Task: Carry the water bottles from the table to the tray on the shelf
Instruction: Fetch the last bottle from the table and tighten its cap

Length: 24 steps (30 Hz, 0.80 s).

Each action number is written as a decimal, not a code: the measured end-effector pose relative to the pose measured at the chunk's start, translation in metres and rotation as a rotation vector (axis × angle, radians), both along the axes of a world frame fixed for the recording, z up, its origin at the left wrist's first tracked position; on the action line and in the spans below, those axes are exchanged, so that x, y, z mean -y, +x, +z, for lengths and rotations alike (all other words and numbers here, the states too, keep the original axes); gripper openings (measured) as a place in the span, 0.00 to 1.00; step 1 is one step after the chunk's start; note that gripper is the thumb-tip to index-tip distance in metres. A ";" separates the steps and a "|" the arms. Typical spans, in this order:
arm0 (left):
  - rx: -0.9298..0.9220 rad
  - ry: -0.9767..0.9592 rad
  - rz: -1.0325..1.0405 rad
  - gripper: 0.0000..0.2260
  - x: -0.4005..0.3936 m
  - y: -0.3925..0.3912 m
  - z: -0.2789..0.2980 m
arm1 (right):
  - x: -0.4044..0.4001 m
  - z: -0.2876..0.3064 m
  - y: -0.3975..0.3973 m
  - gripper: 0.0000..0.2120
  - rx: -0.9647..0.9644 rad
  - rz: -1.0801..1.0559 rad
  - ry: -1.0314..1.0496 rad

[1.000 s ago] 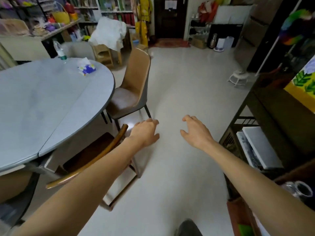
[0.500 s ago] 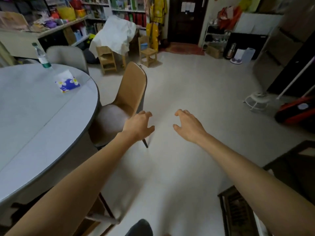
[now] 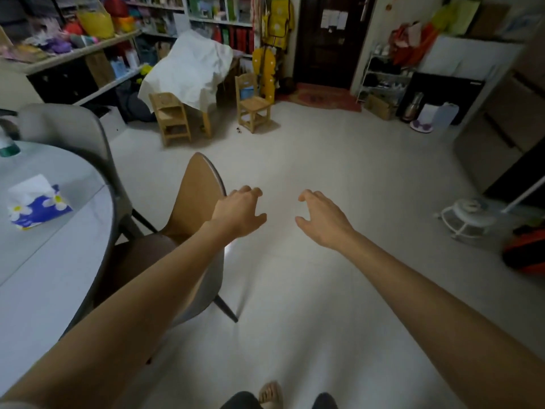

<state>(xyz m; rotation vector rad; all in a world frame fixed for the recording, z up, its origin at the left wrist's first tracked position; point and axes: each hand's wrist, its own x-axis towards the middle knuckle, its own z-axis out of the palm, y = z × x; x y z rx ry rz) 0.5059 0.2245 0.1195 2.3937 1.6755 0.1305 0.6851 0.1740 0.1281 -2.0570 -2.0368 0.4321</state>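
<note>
A clear water bottle (image 3: 7, 141) with a green label stands at the far left edge of the view, on the round grey table (image 3: 44, 261); only its lower part shows. My left hand (image 3: 240, 212) hovers over the floor beside a tan chair back, fingers curled and apart, holding nothing. My right hand (image 3: 320, 218) is level with it, a little to the right, also empty with spread fingers. Both hands are well to the right of the bottle. No tray or shelf with a tray is in view.
A tan chair (image 3: 188, 228) stands against the table under my left forearm, a grey chair (image 3: 67, 131) behind it. A tissue pack (image 3: 37, 203) lies on the table. Small wooden chairs (image 3: 253, 104), a floor fan (image 3: 464, 218) and cluttered shelves ring the pale floor.
The view has swung and advanced: the table and bottle slid toward the left edge, and the dark shelf at the right dropped out of sight. Both hands stay empty and outstretched.
</note>
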 end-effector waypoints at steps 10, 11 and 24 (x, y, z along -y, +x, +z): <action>0.008 -0.029 0.120 0.25 -0.236 0.045 -0.019 | -0.248 -0.015 0.043 0.20 -0.011 0.151 -0.014; 0.011 -0.026 0.154 0.25 -0.261 0.045 -0.024 | -0.277 -0.017 0.044 0.20 -0.006 0.185 -0.013; -0.010 -0.066 0.691 0.24 -0.484 -0.053 -0.037 | -0.594 -0.018 -0.071 0.19 0.018 0.682 -0.048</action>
